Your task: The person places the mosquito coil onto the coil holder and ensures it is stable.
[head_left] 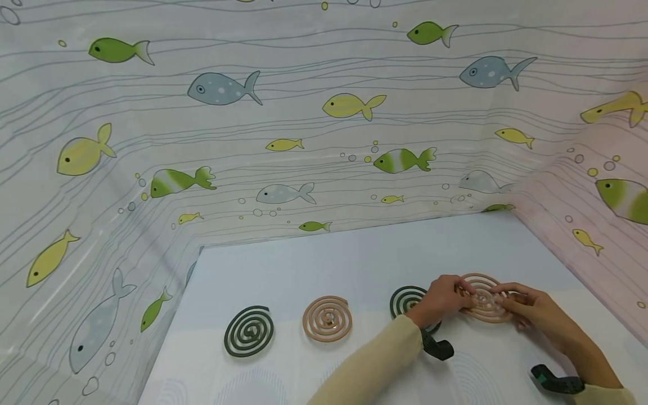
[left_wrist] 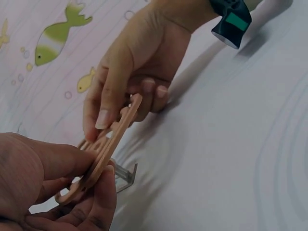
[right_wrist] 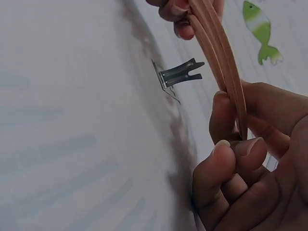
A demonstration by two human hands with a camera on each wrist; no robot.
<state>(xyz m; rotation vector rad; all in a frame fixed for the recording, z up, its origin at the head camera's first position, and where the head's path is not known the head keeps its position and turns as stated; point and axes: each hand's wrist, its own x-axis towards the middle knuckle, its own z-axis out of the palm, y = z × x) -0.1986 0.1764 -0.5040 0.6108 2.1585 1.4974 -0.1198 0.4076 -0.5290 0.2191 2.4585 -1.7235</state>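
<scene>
A brown mosquito coil [head_left: 488, 313] is held by both hands at the right of the table. My left hand [head_left: 446, 297] pinches its left edge between thumb and fingers. On the opposite side, my right hand [head_left: 539, 312] pinches the coil's right edge. The right wrist view shows the coil [right_wrist: 226, 62] edge-on, raised off the tabletop. Below it stands a small metal coil stand [right_wrist: 183, 74] with a forked upright pointing at the coil. In the left wrist view the stand [left_wrist: 126, 178] is partly hidden behind the coil and left fingers.
A dark green mosquito coil [head_left: 407, 298] lies just left of my left hand, partly covered by the forearm. Farther left are a brown coil [head_left: 327, 319] and another dark green coil [head_left: 249, 332]. Fish-patterned sheeting [head_left: 283, 169] walls the white table [head_left: 293, 264].
</scene>
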